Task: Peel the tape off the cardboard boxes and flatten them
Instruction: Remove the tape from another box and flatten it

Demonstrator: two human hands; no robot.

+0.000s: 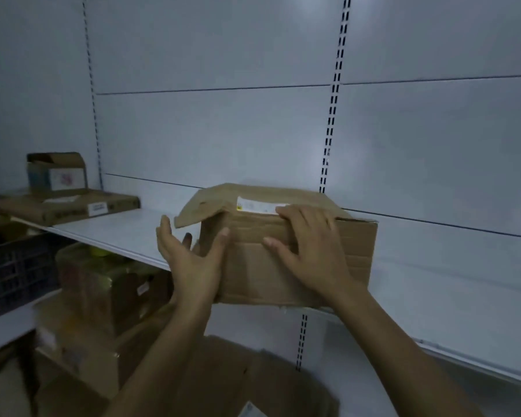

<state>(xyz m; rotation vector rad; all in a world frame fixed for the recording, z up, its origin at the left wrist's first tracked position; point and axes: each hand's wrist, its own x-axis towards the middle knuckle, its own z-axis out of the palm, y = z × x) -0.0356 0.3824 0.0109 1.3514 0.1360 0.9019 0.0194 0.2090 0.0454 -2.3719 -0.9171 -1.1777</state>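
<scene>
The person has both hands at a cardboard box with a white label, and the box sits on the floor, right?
Not quite: the head view shows the cardboard box sitting on the white shelf, not the floor. Otherwise yes: the left hand and right hand are both at it, and it bears a white label.

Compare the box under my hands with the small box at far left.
The near box has a plain brown front; the small box has a white and blue side. The near box sits on the shelf; the small box sits on a flat carton. Both are cardboard.
</scene>
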